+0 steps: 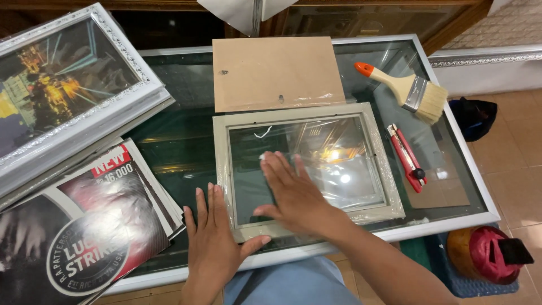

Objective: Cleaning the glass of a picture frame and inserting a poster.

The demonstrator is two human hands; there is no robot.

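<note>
A pale picture frame (361,110) wrapped in clear plastic lies face down on a glass-topped table (180,141). My right hand (293,192) rests flat on the frame's glass pane, fingers spread. My left hand (214,237) lies flat over the frame's near left corner and the table beside it. Neither hand grips anything. A brown backing board (276,70) lies just beyond the frame.
A paintbrush (409,90) and a red utility knife (406,158) lie to the right of the frame. Silver-framed pictures (68,85) and a stack of printed posters (96,220) are on the left. A dark bag (474,116) and a red-and-orange object (488,254) sit on the floor.
</note>
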